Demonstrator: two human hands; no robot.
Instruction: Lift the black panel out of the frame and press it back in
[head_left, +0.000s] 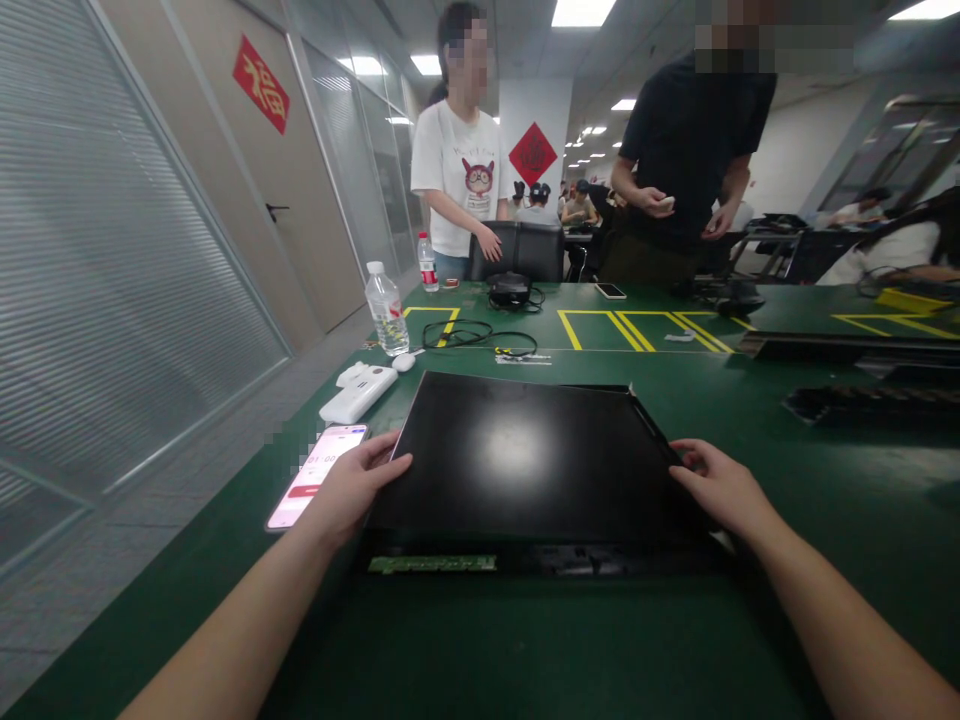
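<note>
A large flat black panel (517, 460), like a monitor screen, lies on the green table (525, 640) in front of me. A strip of green circuit board (431, 564) shows along its near edge. My left hand (352, 485) grips the panel's left edge, fingers curled over it. My right hand (716, 480) holds the right edge near the far corner, fingers wrapped round it.
A phone (315, 475) with a lit screen lies left of the panel. Beyond it are a white device (358, 393), a water bottle (386, 308), black cables (469, 335) and a headset (510, 290). Two people stand at the table's far side. Dark parts (862, 400) lie right.
</note>
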